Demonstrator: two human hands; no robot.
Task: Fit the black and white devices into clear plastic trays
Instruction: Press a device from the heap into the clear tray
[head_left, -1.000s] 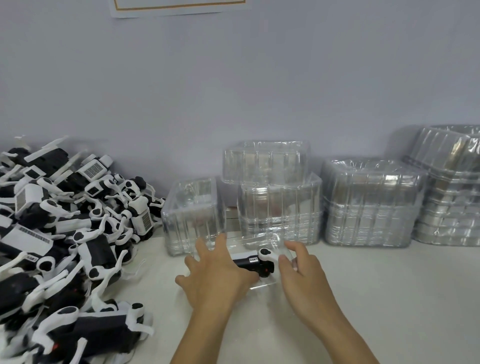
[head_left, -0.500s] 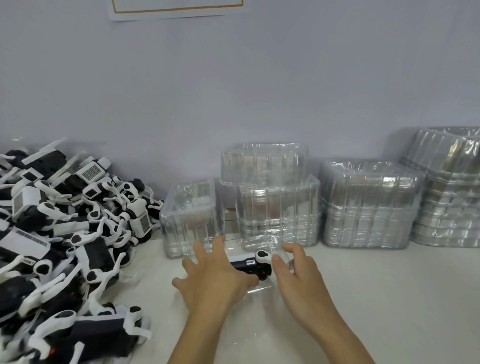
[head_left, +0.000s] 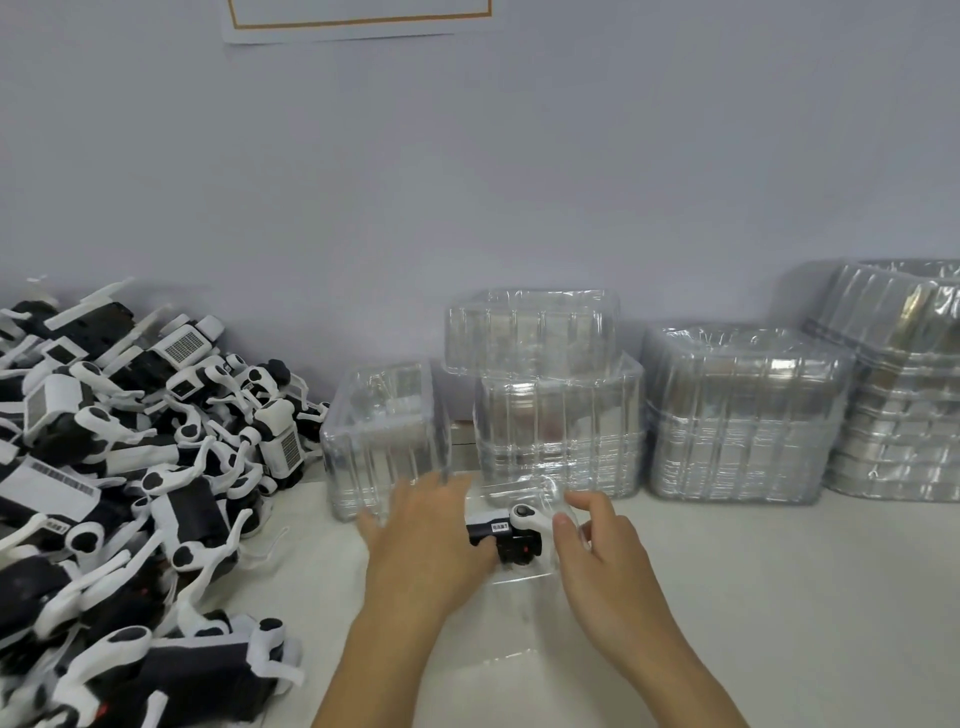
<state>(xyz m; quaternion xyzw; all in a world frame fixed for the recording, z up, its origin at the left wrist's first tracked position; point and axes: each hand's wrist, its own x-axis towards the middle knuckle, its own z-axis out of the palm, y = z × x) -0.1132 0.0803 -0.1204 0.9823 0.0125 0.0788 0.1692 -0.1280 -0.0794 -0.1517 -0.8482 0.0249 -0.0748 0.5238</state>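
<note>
Against the pale wall, a white desk (head_left: 779, 597) carries stacked clear trays (head_left: 737, 415). One black and white device (head_left: 511, 535) sits in a clear tray (head_left: 519, 577); left hand (head_left: 426, 551) presses flat, right hand (head_left: 602, 551) pinches its rim. Uneven pressure could buckle the thin plastic.

We can read no text anywhere. The device (head_left: 506, 535) in the clear tray (head_left: 519, 571) bears a small white label with dark marks too blurred to make out, barcode-like stickers on the piled devices (head_left: 130, 467) by the table's left edge are illegible, and the orange-framed wall sheet (head_left: 358, 18) shows blank
</note>
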